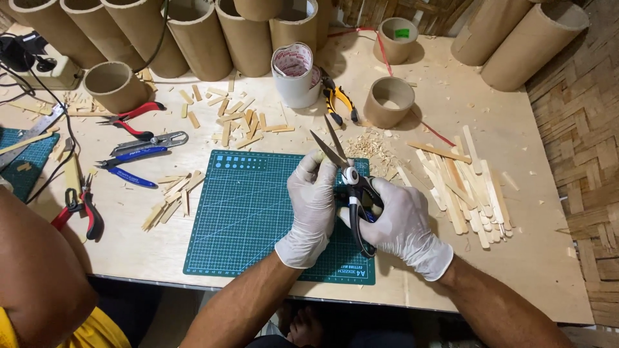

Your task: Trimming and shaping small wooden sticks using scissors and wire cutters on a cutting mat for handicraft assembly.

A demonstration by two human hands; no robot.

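Observation:
Both hands wear white gloves over a green cutting mat. My right hand grips the black handles of a pair of scissors, whose open blades point up and away. My left hand sits right beside the scissors at the pivot, fingers curled near the blades; whether it pinches a small piece there I cannot tell. A pile of flat wooden sticks lies to the right of my right hand.
Cardboard tubes line the back of the table, with short ones nearer. Tape roll, yellow pliers, red and blue cutters, and cut stick pieces lie about. Another person's arm is at left.

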